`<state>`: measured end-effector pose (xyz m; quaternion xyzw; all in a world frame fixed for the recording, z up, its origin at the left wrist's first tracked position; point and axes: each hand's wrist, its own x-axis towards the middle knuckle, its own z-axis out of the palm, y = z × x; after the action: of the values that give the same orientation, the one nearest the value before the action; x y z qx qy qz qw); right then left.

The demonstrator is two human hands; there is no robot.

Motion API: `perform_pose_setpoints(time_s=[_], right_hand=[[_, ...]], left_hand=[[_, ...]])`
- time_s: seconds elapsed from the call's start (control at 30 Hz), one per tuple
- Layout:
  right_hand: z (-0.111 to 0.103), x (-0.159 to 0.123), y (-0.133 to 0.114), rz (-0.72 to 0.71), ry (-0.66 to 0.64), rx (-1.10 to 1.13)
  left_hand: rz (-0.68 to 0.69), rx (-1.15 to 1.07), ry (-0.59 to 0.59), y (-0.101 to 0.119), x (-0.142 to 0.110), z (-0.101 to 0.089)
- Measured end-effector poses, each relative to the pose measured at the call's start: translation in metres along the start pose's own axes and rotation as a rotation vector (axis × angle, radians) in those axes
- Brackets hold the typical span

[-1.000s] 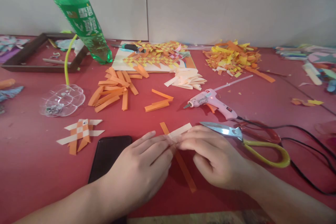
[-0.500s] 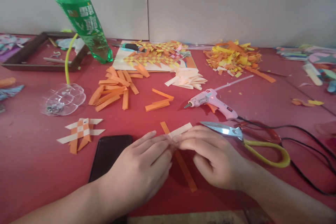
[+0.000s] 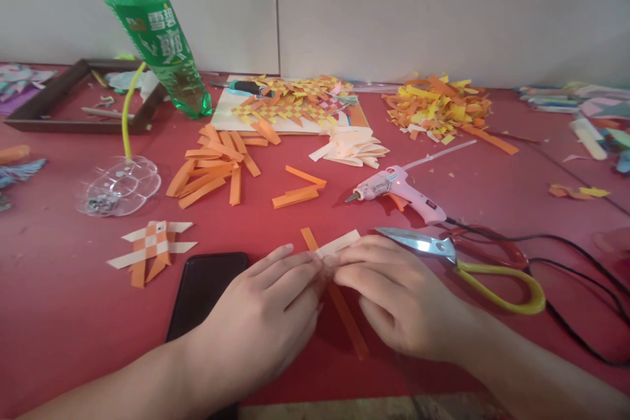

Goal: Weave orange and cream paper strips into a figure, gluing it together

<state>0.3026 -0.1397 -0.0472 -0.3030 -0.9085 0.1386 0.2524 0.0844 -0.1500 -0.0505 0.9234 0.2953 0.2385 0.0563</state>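
Note:
My left hand (image 3: 268, 312) and my right hand (image 3: 398, 292) meet fingertip to fingertip at the near middle of the red table (image 3: 59, 315). Between them they pinch crossed paper strips: an orange strip (image 3: 347, 321) running toward me and a cream strip (image 3: 342, 243) sticking out behind the fingers. Both hands are closed on the strips where they cross. A finished orange-and-cream woven piece (image 3: 151, 248) lies to the left. A black phone (image 3: 204, 289) lies under my left wrist.
Scissors (image 3: 462, 259) with yellow and red handles lie right of my right hand. A pink glue gun (image 3: 398, 191) with its black cord lies behind them. Loose orange strips (image 3: 214, 167), cream strips (image 3: 350, 146), a scrap pile (image 3: 438, 108), a green bottle (image 3: 152, 29) and a wooden frame (image 3: 44, 102) stand farther back.
Almost nothing has moved. My fingers have shifted slightly on the crossed strips and the view has drifted a little.

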Motion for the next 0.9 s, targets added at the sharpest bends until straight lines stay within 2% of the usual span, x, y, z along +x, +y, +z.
perform_pose_setpoints(time_s=[0.17, 0.43, 0.77, 0.9], right_hand=[[0.002, -0.0007, 0.0001, 0.028, -0.018, 0.025], [0.0032, -0.0055, 0.0036, 0.188, 0.002, 0.156], [0.005, -0.0019, 0.0035, 0.06, -0.035, 0.077], [0.0071, -0.001, 0.0031, 0.036, 0.009, 0.133]], left_hand=[[0.008, 0.012, 0.024, 0.0006, -0.0011, -0.0003], [0.006, 0.032, 0.024, 0.0027, -0.0024, 0.0033], [0.011, 0.081, 0.013, 0.0024, -0.008, 0.0048], [-0.003, 0.067, 0.011, 0.0022, -0.0078, 0.0052]])
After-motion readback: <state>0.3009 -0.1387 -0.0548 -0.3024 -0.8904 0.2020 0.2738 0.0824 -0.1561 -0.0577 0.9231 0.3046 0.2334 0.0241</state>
